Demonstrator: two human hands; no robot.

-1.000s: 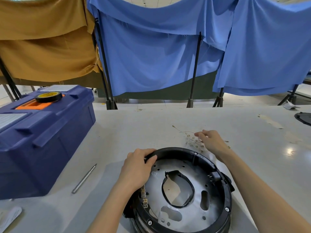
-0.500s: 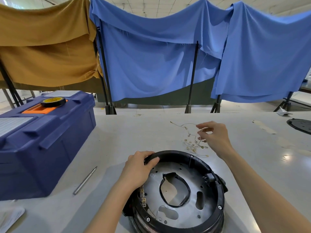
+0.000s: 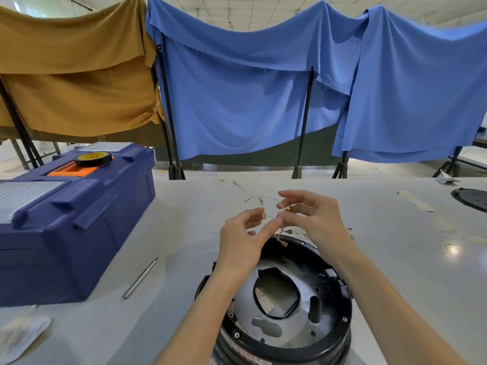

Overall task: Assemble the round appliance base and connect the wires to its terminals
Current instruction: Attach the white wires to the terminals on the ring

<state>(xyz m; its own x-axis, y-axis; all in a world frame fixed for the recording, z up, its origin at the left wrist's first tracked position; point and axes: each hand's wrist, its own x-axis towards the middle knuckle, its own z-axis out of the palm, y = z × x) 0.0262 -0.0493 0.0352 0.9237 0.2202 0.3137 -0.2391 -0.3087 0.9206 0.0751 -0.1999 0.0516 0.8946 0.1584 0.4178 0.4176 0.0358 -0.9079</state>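
The round black appliance base (image 3: 340, 335) lies open side up on the table near me, with a grey metal plate (image 3: 297, 327) inside it. Above its far rim I hold a bundle of thin pale wires (image 3: 266, 198) with brass terminals. My right hand (image 3: 313, 219) pinches the wires near one brass terminal. My left hand (image 3: 242, 241) grips the wires just to the left, fingertips touching them. One terminal (image 3: 280, 242) dangles over the base rim. More loose wires (image 3: 300, 231) lie partly hidden behind my right hand.
A dark blue toolbox (image 3: 66, 219) stands at the left with a roll of black tape (image 3: 92, 158) on its lid. A metal rod (image 3: 139, 278) lies on the table beside it. A black disc (image 3: 471, 200) sits at the far right edge. Cloth-draped stands (image 3: 237, 101) line the back.
My left hand let go of the base rim and rose to the wires. My right hand lifted the wire bundle off the table above the base.
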